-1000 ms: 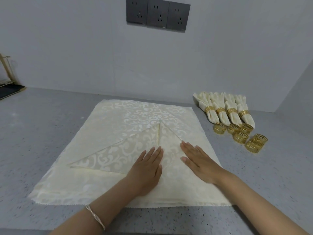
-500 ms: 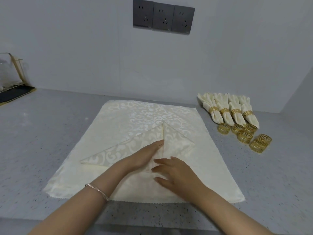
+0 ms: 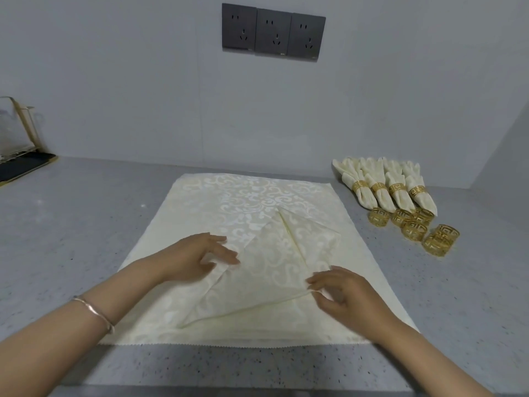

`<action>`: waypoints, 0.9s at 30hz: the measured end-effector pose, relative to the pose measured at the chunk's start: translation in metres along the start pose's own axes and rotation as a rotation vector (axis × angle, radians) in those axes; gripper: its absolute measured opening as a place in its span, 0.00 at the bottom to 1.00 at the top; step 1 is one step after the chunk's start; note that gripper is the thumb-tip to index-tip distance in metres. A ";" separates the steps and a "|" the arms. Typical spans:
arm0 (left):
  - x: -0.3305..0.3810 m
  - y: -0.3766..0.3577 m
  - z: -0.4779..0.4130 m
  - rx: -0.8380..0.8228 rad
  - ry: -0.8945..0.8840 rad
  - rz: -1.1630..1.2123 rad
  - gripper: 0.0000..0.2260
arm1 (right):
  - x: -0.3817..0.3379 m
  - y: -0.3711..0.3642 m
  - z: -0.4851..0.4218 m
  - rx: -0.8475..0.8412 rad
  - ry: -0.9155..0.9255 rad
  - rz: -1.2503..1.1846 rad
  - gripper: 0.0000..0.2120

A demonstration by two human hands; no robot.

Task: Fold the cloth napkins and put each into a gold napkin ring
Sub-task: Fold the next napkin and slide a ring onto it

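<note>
Head view: left hand [image 3: 197,259] pinched the napkin's [image 3: 272,267] left flap, apparently to fold it inward; right hand [image 3: 343,299] pinched the opposite edge, likely keeping the crease steady.

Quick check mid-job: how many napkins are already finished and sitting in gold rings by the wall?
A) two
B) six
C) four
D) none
C: four rolled napkins, each with a gold band around its middle, lie side by side at the right near the wall, just behind the loose rings.
</note>
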State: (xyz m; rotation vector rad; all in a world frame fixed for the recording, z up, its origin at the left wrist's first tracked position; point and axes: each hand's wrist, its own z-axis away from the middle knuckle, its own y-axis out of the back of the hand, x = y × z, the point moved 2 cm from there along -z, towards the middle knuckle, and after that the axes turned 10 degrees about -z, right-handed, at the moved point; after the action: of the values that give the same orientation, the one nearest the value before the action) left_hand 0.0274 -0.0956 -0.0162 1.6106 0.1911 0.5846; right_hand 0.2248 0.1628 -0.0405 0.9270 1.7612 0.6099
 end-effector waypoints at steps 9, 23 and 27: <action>-0.001 0.000 -0.010 0.000 -0.065 0.038 0.21 | -0.012 -0.008 -0.003 0.015 -0.038 -0.047 0.10; 0.006 -0.008 -0.063 0.140 0.247 0.316 0.17 | -0.005 -0.018 -0.011 0.303 -0.287 -0.420 0.12; 0.010 -0.015 -0.073 0.141 0.340 0.340 0.16 | -0.003 -0.010 -0.024 0.308 -0.278 -0.427 0.14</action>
State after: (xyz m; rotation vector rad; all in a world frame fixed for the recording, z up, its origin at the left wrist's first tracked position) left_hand 0.0048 -0.0250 -0.0270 1.6834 0.2145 1.1312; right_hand 0.2000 0.1554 -0.0375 0.7604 1.7496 -0.0654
